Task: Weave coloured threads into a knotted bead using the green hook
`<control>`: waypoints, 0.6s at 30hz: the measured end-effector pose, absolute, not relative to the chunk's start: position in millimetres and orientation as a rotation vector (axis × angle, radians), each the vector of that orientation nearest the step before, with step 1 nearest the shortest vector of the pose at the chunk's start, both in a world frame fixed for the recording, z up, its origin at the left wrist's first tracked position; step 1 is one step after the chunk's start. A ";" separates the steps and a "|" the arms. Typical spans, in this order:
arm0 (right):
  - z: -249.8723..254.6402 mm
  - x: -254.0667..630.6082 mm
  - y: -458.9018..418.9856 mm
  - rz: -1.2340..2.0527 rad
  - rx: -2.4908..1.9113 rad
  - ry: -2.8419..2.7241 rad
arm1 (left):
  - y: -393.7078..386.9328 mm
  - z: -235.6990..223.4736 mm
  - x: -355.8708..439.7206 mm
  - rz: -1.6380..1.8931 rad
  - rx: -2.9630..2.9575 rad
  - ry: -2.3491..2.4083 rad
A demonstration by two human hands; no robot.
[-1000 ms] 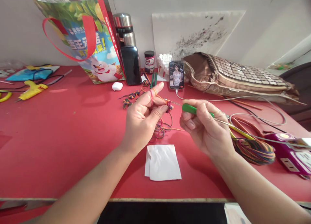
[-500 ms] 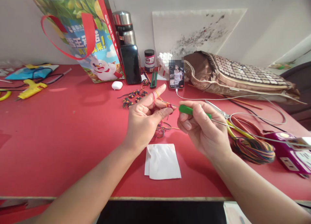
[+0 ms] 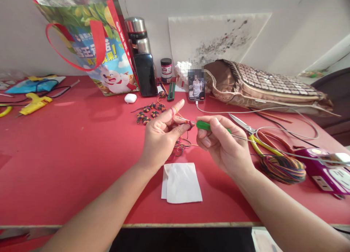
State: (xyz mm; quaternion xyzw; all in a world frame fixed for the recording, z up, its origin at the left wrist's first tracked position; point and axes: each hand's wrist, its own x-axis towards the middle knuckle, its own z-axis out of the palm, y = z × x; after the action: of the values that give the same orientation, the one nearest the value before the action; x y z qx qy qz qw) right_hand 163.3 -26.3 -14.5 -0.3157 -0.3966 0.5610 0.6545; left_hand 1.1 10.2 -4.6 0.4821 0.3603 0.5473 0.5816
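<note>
On my feed, the red table (image 3: 82,164) came through fairly bright, with a faint pale glare on its left part and a soft shadow beside the right forearm (image 3: 276,193). I saw highlights on the steel flask (image 3: 136,35) and a lighter slanting band across the wall (image 3: 290,26). Below the table's front edge it was nearly black. My wide view stretched toward the corners, the fine yarn (image 3: 179,148) looked soft, and square blocks masked the lit phone's (image 3: 196,89) top.

Left hand (image 3: 162,138), right hand (image 3: 225,141) bare; left forearm (image 3: 109,201), right forearm (image 3: 284,204) likewise uncovered.
</note>
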 end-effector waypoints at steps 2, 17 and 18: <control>-15.0 163.0 -26.7 1.245 -0.742 -0.902 | 8.0 -3.5 2.6 1.289 1.125 0.843; -13.6 163.0 -21.5 1.368 -0.763 -0.760 | 8.6 -9.4 4.0 1.257 1.084 0.832; -14.4 163.2 -21.9 1.349 -0.774 -0.782 | 8.0 -9.1 4.2 1.259 1.096 0.836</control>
State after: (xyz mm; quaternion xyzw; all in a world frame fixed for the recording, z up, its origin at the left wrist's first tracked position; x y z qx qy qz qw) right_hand 163.2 -21.9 -14.4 -0.3398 -0.3436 0.5924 0.6446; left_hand 4.2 8.0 -9.1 0.4718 0.3601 0.5420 0.5950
